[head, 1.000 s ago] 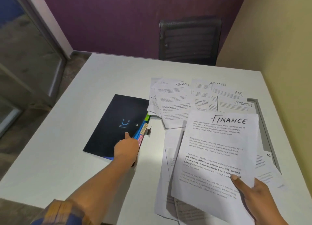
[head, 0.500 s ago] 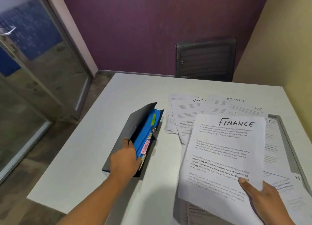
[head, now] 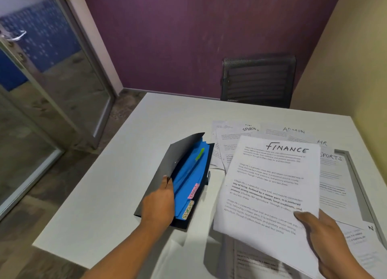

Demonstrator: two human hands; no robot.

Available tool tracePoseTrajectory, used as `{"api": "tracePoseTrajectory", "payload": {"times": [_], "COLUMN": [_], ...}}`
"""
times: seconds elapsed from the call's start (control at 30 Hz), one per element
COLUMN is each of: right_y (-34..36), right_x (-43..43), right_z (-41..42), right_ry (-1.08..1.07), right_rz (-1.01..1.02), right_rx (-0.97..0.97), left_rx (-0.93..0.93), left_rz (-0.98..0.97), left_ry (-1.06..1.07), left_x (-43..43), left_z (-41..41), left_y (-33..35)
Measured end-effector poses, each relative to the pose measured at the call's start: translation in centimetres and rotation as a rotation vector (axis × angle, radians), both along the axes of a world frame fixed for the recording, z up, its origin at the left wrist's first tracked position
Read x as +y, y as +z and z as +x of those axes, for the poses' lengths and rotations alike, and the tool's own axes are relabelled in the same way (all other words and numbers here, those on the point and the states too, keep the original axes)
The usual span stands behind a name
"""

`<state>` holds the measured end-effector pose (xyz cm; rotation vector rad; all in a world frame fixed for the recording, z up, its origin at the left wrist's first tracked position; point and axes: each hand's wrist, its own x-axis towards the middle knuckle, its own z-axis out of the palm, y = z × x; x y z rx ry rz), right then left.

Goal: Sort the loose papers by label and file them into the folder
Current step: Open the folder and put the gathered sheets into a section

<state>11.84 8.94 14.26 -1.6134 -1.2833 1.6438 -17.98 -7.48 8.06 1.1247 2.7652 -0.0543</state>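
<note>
Fingers lift matte folder cover; blue dividers.

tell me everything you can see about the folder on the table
The folder is a dark expanding file with a thin grey-black cover, lying on the white table left of the loose papers. Its front cover is lifted and held open by the left hand, thumb on the cover's edge. Inside are bright blue dividers with a green tab near the far end, a pink tab and a yellowish tab reading SPORTS nearer the person.
</note>
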Motion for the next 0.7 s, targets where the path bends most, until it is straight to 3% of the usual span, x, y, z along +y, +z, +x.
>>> {"api": "tracePoseTrajectory", "payload": {"times": [0.1,0.17,0.3,0.7], "right_y": [1.5,1.9,1.2,2.3], "right_x": [0.2,0.5,1.0,0.1], "right_z": [-1.5,-2.9,-5.4,-8.7], "right_ry": [0.011,0.070,0.208,0.394], "right_rz": [-0.132,-0.070,0.213,0.530], "right_rx": [0.234,0.245,-0.059,-0.364], "left_rx": [-0.048,-0.102,-0.185,-0.293], "left_rz": [0.015,0.053,0.071,0.278], "left_ry": [-0.019,-0.025,-0.101,-0.051], "left_x": [-0.2,-0.3,0.2,1.0], "left_z": [0.2,0.5,1.4,3.6], "left_y": [0.3,0.7,1.7,2.5]}}
